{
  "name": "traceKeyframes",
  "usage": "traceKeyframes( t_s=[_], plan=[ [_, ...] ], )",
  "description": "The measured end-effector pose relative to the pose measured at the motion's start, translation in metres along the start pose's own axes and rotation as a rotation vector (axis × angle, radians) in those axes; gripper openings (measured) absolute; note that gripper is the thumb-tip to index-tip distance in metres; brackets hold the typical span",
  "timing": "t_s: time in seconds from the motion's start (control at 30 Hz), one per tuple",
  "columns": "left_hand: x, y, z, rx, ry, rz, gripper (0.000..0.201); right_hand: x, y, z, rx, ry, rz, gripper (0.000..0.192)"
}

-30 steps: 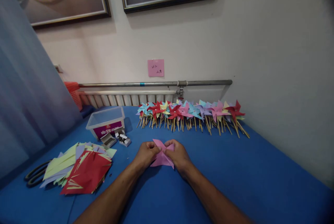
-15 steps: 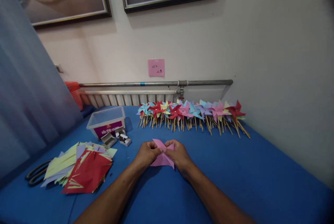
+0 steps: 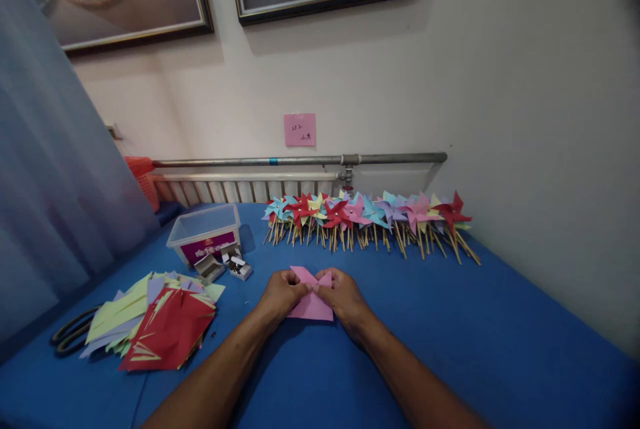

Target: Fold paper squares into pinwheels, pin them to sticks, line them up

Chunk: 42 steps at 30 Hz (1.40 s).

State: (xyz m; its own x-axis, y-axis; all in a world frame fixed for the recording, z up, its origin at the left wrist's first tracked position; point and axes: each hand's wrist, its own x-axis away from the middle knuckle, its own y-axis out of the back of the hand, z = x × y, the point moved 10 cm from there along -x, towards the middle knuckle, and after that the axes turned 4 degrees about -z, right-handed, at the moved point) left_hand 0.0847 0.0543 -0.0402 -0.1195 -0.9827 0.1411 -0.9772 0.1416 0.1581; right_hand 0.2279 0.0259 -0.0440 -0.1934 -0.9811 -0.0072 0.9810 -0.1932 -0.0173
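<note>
A pink paper square (image 3: 313,306), cut and partly folded toward its centre, lies on the blue table (image 3: 450,336) between my hands. My left hand (image 3: 281,296) pinches its left side and my right hand (image 3: 345,296) pinches its right side, fingertips meeting near the paper's middle. Beyond them, a row of finished paper pinwheels (image 3: 370,216) on wooden sticks lies along the wall in red, blue, pink, yellow and purple.
A stack of cut coloured paper squares (image 3: 160,322), red on top, sits at the left. Black scissors (image 3: 73,336) lie beside it. A clear plastic box (image 3: 205,232) and small staple boxes (image 3: 225,266) stand behind. A pipe and radiator (image 3: 300,169) run along the wall.
The pink paper has flattened a little; its lower right corner has dropped onto the table. Both hands stay in nearly the same place.
</note>
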Motion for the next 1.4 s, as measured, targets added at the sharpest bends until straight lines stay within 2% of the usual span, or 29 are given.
traceKeyframes(
  t_s=[0.3,0.63,0.93,1.23,1.4],
  plan=[
    [-0.0015,0.0004,0.0011,0.024,-0.004,0.02,0.038,0.0014,-0.0008,0.0031,-0.001,0.023,0.017,0.022],
    [-0.0033,0.005,0.0029,-0.038,-0.033,-0.019,0.041,-0.0001,-0.0035,-0.0026,-0.015,-0.004,0.005,0.025],
    [0.0016,0.0019,-0.0034,-0.008,-0.002,-0.001,0.024,0.0003,0.0007,0.0006,0.072,0.029,-0.053,0.023],
    [-0.0016,0.0031,-0.0013,0.013,-0.035,-0.01,0.025,0.0007,0.0021,0.0004,0.059,0.016,-0.067,0.022],
    [-0.005,0.0052,0.0032,-0.003,-0.024,-0.03,0.022,0.001,0.0008,0.0014,-0.032,0.02,-0.046,0.02]
  ],
)
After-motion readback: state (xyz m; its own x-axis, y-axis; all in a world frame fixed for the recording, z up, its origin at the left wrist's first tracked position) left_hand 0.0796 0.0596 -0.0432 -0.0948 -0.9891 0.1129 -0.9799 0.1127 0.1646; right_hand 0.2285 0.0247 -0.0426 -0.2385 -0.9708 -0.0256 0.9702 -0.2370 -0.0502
